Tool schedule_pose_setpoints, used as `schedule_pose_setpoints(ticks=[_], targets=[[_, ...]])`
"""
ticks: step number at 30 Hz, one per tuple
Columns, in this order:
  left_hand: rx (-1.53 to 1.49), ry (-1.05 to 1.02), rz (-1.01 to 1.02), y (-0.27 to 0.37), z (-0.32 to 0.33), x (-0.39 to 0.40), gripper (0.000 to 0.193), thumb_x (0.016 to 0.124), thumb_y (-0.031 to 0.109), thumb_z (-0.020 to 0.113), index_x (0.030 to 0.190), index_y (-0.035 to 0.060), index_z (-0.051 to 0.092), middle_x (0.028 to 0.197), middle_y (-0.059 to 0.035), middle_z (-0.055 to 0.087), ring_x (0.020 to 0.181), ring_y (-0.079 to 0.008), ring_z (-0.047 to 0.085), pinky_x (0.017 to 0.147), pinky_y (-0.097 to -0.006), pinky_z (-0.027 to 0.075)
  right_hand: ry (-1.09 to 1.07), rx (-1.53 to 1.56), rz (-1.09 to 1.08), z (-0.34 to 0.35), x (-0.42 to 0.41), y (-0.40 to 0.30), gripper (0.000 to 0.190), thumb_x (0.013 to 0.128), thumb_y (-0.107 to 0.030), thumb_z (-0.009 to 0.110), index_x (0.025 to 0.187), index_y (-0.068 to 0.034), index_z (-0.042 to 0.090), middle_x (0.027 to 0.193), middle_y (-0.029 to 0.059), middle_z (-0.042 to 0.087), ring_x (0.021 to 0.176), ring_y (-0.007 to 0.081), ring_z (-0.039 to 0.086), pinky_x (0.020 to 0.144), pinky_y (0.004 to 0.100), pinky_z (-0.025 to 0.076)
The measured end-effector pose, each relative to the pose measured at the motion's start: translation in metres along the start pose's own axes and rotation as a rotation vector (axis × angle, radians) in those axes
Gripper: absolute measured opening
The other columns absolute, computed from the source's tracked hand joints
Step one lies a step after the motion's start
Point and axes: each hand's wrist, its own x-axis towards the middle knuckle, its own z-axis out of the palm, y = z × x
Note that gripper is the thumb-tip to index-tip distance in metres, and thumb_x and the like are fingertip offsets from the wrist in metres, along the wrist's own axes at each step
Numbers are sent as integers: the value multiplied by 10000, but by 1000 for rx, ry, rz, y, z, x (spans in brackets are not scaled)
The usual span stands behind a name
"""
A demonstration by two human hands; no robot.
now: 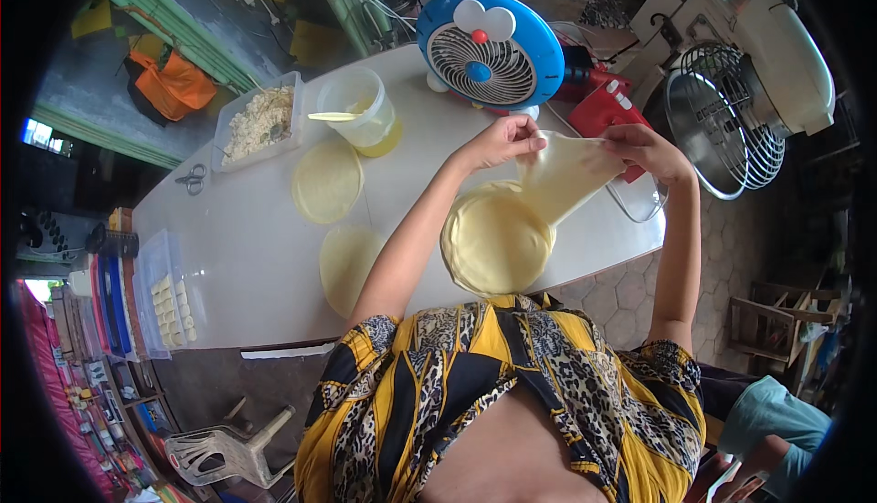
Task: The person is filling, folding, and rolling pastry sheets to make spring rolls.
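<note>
Between my two hands a thin sheet of pale dough point(572, 170) is stretched up from a stack of round dough sheets point(499, 239). My left hand point(503, 141) pinches its upper left corner. The upper right edge is gripped by my right hand point(640, 150). The sheet's lower end still meets the right side of the stack. To the left, two single round dough sheets lie flat on the table: an upper one point(327, 182) and a lower one point(351, 266), partly hidden by my left forearm.
A clear plastic tub point(356, 109) holds yellow liquid, with a pale spoon across it. Beside it are a box of crumbly filling point(257, 126) and scissors point(193, 179). A tray of small dough pieces point(164, 301) sits far left. A blue fan point(490, 51), red device point(603, 109) and stand mixer point(754, 71) stand beyond.
</note>
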Motion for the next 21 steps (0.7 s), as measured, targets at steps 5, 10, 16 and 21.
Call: schedule_pose_setpoints(ticks=[5, 10, 16, 21], targets=[[13, 180, 123, 20, 11, 15, 238, 872, 244, 702, 915, 59, 558, 802, 13, 615, 771, -62, 600, 636, -226, 480, 35, -13, -100, -22, 0, 8, 295, 909, -184, 600, 1122, 20, 610, 975, 27, 641, 883, 87, 578, 770, 238, 471], [63, 241, 146, 39, 13, 13, 245, 870, 249, 704, 917, 55, 561, 813, 3, 626, 769, -60, 595, 673, -220, 481, 208, 90, -108, -30, -1, 15, 373, 897, -225, 633, 1179, 16, 590, 1051, 47, 635, 952, 107, 580, 857, 242, 460], [150, 287, 218, 56, -3, -41, 214, 898, 226, 670, 934, 39, 572, 834, 4, 630, 768, -56, 589, 708, -216, 476, 132, 162, -169, 8, 25, 11, 300, 922, -274, 609, 1078, -18, 612, 973, 16, 625, 911, 81, 580, 817, 224, 461], [261, 390, 105, 72, -6, -117, 143, 929, 187, 622, 965, 52, 589, 877, 27, 605, 834, -41, 566, 743, -206, 443, 25, 270, -138, 69, 52, 10, 184, 932, -262, 600, 1003, -98, 644, 907, -55, 627, 806, 35, 571, 697, 205, 458]])
